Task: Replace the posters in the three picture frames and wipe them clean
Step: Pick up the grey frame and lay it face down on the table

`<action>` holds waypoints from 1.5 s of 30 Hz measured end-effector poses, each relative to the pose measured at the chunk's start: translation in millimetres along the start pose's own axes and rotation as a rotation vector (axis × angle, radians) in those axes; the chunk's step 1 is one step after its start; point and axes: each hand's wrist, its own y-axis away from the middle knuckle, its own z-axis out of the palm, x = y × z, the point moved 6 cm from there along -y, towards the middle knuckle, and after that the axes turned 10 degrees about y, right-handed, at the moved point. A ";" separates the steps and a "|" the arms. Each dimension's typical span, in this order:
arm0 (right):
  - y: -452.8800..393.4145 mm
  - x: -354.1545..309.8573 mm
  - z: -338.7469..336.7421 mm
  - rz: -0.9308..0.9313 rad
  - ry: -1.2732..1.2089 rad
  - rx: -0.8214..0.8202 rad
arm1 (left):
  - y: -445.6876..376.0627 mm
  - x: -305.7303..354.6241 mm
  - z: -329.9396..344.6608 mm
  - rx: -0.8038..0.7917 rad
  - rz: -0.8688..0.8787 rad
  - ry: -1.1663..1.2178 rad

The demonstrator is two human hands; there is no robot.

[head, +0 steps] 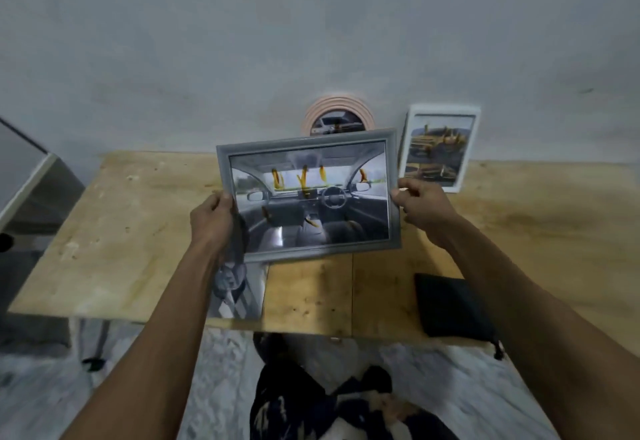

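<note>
I hold a grey rectangular picture frame above the wooden table, tilted towards me. It shows a car-interior poster with orange smears on the glass. My left hand grips its left edge and my right hand grips its right edge. A round pink frame leans on the wall behind, partly hidden. A white upright frame with a yellowish picture leans on the wall to the right. A loose poster lies on the table under my left forearm.
A black cloth lies at the table's front right, near the edge. A grey cabinet stands at the far left. The grey wall closes off the back of the table. My patterned clothing shows below the table's front edge.
</note>
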 end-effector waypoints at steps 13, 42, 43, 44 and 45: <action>40.2 58.1 -6.8 0.249 -0.674 0.176 | 52.6 -21.4 20.0 -0.187 -0.405 0.739; 49.5 181.2 77.5 0.314 0.195 0.094 | 50.6 -159.6 23.4 -0.203 -0.326 -0.426; 48.6 180.8 78.1 0.298 0.226 0.094 | 51.5 -160.5 23.8 -0.214 -0.312 -0.453; 48.4 178.7 78.7 0.278 0.256 0.089 | 52.8 -159.6 24.9 -0.226 -0.296 -0.473; 47.8 179.6 80.1 0.266 0.288 0.084 | 52.4 -160.2 26.6 -0.234 -0.273 -0.498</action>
